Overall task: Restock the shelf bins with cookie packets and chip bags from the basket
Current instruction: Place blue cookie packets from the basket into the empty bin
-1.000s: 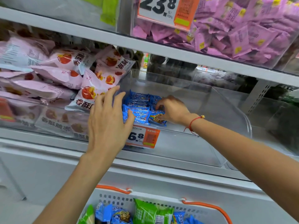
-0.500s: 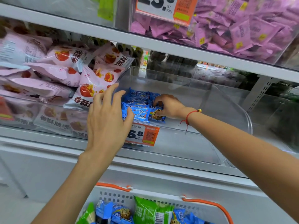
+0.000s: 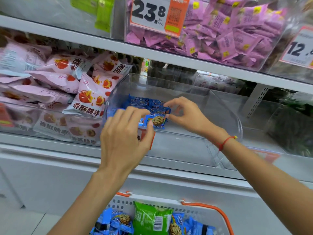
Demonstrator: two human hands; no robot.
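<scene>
Head view: a clear shelf bin [image 3: 194, 99] sits at the middle of the frame on the middle shelf [image 3: 169, 160]. In its near-left corner lies a small pile of blue cookie packets [image 3: 149, 103]; the rest of the bin floor, toward 3 o'clock of the pile, shows bare plastic.

The front cookie packet [image 3: 156, 120], printed with a chocolate-chip cookie, stands at the near edge of that pile. The left hand [image 3: 123, 141] reaches in from 7 o'clock, its thumb and curled fingers pinching the packet's left edge. The right hand [image 3: 186, 114], with a red string bracelet [image 3: 225, 142] at the wrist, comes from 4 o'clock; its fingers curl round the packet's right end and the packets behind it, though exactly which it holds cannot be told.

At 9 o'clock of the clear bin, a neighbouring bin [image 3: 42, 126] is heaped with pink snack bags [image 3: 88, 99] showing red fruit. On the shelf above, at 1 o'clock, another bin is packed with small purple packets [image 3: 228, 34] behind a price tag [image 3: 152, 12] reading 23.8.

At 6 o'clock, along the bottom edge, a white basket [image 3: 122, 203] with orange handles [image 3: 218, 212] holds more blue cookie packets [image 3: 118, 221] and one green chip bag [image 3: 150, 217] standing among them.
</scene>
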